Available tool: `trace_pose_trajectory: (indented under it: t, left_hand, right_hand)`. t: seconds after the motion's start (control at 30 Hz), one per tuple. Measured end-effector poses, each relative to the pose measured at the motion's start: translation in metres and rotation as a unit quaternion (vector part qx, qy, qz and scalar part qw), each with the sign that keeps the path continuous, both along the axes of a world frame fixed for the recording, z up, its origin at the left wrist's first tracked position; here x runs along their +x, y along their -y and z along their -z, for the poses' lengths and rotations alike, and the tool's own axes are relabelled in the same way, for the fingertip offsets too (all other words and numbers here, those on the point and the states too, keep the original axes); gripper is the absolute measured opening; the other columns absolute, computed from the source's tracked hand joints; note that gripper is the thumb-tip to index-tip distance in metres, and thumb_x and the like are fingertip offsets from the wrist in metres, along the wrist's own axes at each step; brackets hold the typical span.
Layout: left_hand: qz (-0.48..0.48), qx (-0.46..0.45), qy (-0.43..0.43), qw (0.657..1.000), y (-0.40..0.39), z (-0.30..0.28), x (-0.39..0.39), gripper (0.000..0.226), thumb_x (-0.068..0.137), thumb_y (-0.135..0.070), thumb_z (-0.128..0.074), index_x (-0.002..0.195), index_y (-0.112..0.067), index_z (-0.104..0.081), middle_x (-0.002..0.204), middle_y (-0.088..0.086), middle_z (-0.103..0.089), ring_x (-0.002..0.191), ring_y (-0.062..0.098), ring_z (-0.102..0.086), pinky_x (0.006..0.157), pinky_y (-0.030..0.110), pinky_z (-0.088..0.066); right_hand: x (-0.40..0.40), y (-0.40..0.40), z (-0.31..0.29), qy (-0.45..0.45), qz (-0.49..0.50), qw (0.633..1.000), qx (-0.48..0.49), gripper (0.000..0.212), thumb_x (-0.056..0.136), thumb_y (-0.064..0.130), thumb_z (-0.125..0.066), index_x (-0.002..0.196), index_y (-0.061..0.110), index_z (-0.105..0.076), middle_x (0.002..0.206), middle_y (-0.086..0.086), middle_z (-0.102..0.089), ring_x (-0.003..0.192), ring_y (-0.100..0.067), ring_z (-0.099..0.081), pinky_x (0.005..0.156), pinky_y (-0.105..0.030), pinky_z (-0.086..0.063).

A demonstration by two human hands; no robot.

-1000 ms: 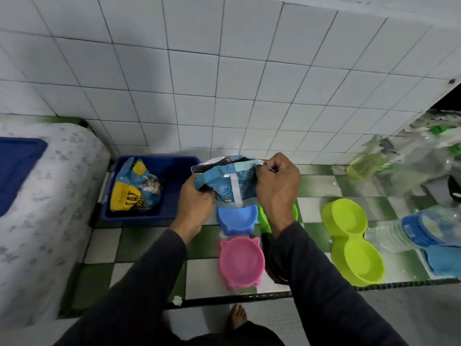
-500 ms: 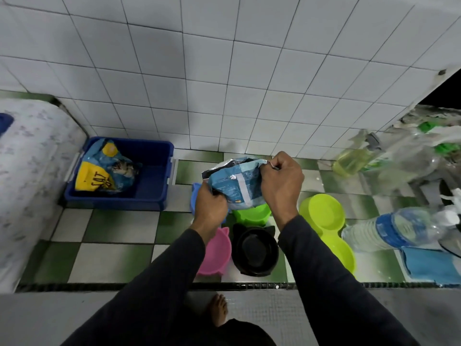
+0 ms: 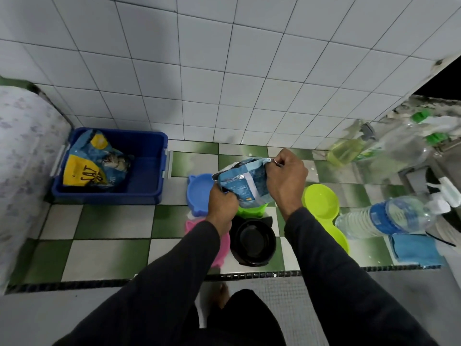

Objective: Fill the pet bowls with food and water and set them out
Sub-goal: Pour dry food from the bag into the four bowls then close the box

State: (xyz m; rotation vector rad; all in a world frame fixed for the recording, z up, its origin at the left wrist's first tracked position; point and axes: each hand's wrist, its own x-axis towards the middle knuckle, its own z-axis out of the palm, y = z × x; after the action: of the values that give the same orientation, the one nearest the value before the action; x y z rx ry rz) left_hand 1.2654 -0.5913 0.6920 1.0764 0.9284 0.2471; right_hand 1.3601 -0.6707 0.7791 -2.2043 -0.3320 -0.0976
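While we look down over the green-and-white checked table (image 3: pixel 104 255), we hold a small blue food pouch (image 3: pixel 245 182) above the cluster of bowls, its long axis slanting from lower left to upper right and its silvery open mouth turned up and away toward the tiled wall. Our left hand (image 3: pixel 222 204) curls its fingers round the pouch's lower left corner, knuckles up, the dark sleeve running back toward us. Our right hand (image 3: pixel 287 182) sits higher, fist-like, pinching the pouch's upper right edge between thumb and fingers, wrist bent down over the bowls. Under the pouch lies a small green bowl (image 3: pixel 250 211), mostly hidden; we cannot tell whether the pouch touches it. Just left of it sits a blue bowl (image 3: pixel 198 192), with a pink bowl (image 3: pixel 223 248) nearer us, partly under our left forearm, and a black bowl (image 3: pixel 253 242) beside that one. To the right lies a lime double bowl (image 3: pixel 321 203), and past it a water bottle (image 3: pixel 389 217) on its side, next to a folded blue cloth (image 3: pixel 414 248). At the far left a blue bin (image 3: pixel 149 176) holds a larger blue and yellow food bag (image 3: pixel 93 162).
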Motion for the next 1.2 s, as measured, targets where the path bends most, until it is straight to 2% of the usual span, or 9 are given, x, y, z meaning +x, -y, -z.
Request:
trace_pose_trajectory:
  t: [0.2,0.33,0.43,0.53,0.63,0.73,0.83,1.03,1.2]
  left_hand:
    - [-0.027,-0.046,0.008,0.999,0.006,0.016,0.019,0.041,0.080,-0.024,-0.057,0.119,-0.024,-0.067,0.113,0.000,-0.076,0.110,0.024,-0.071,0.099,0.055,-0.057]
    - [-0.050,-0.065,-0.003,0.997,0.012,0.010,0.026,0.042,0.079,-0.020,-0.056,0.120,-0.022,-0.066,0.115,0.000,-0.076,0.111,0.023,-0.070,0.100,0.054,-0.057]
    - [-0.075,-0.091,0.013,0.993,0.017,0.002,0.031,0.033,0.096,-0.001,-0.051,0.122,-0.019,-0.063,0.115,0.003,-0.073,0.107,0.020,-0.068,0.100,0.048,-0.057]
    - [-0.088,-0.130,0.027,0.987,0.017,0.008,0.033,0.032,0.103,0.004,-0.044,0.118,-0.019,-0.060,0.107,-0.001,-0.071,0.095,0.013,-0.066,0.085,0.035,-0.058]
    - [-0.088,-0.151,0.041,0.984,0.016,0.014,0.034,0.034,0.104,0.000,-0.046,0.128,-0.019,-0.060,0.115,0.000,-0.072,0.102,0.014,-0.068,0.076,0.028,-0.060]
    - [-0.108,-0.177,0.047,0.977,0.016,0.020,0.038,0.040,0.103,0.000,-0.049,0.139,-0.016,-0.056,0.129,0.008,-0.070,0.118,0.025,-0.066,0.079,0.031,-0.061]
    - [-0.117,-0.196,0.046,0.973,0.015,0.022,0.041,0.041,0.103,-0.002,-0.047,0.141,-0.016,-0.055,0.134,0.008,-0.068,0.124,0.028,-0.064,0.072,0.029,-0.062]
    - [-0.118,-0.223,0.058,0.966,0.016,0.022,0.042,0.035,0.106,-0.005,-0.044,0.136,-0.014,-0.059,0.123,0.009,-0.072,0.099,0.021,-0.070,0.062,0.031,-0.061]
    - [-0.131,-0.260,0.058,0.955,0.016,0.025,0.043,0.035,0.104,-0.003,-0.046,0.134,-0.012,-0.061,0.120,0.010,-0.074,0.100,0.025,-0.070,0.068,0.036,-0.062]
  right_hand:
    - [0.010,-0.001,0.006,0.006,-0.018,0.999,-0.044,0.015,0.076,0.001,-0.058,0.065,0.003,-0.048,0.061,-0.014,-0.052,0.060,-0.023,-0.039,0.059,-0.043,-0.035]
    - [0.019,-0.003,0.008,0.007,-0.046,0.996,-0.079,0.017,0.075,0.002,-0.056,0.064,0.010,-0.046,0.056,-0.003,-0.046,0.061,-0.029,-0.044,0.054,-0.038,-0.031]
    - [0.025,-0.009,0.008,0.008,-0.066,0.992,-0.106,0.025,0.075,0.003,-0.056,0.062,0.018,-0.040,0.056,0.002,-0.041,0.061,-0.028,-0.043,0.056,-0.032,-0.028]
    - [0.029,-0.016,0.009,0.009,-0.087,0.985,-0.150,0.024,0.078,0.006,-0.056,0.065,0.018,-0.039,0.063,-0.008,-0.052,0.068,-0.035,-0.049,0.057,-0.037,-0.034]
    - [0.030,-0.022,0.007,0.015,-0.110,0.976,-0.185,0.013,0.080,0.008,-0.055,0.072,0.015,-0.048,0.073,-0.018,-0.062,0.074,-0.040,-0.054,0.061,-0.042,-0.044]
    - [0.029,-0.027,0.004,0.036,-0.140,0.968,-0.205,0.002,0.081,0.007,-0.055,0.081,0.006,-0.057,0.078,-0.021,-0.064,0.076,-0.042,-0.055,0.064,-0.046,-0.047]
    - [0.029,-0.033,0.002,0.042,-0.160,0.956,-0.242,0.006,0.085,0.010,-0.054,0.086,0.006,-0.058,0.077,-0.018,-0.063,0.073,-0.037,-0.051,0.061,-0.041,-0.041]
    - [0.030,-0.042,0.002,0.053,-0.180,0.933,-0.307,0.003,0.089,0.012,-0.052,0.086,0.012,-0.053,0.073,-0.009,-0.052,0.069,-0.033,-0.042,0.059,-0.034,-0.028]
    - [0.030,-0.044,0.004,0.063,-0.188,0.926,-0.322,0.003,0.089,0.011,-0.051,0.086,0.011,-0.053,0.073,-0.009,-0.051,0.069,-0.033,-0.043,0.059,-0.035,-0.028]
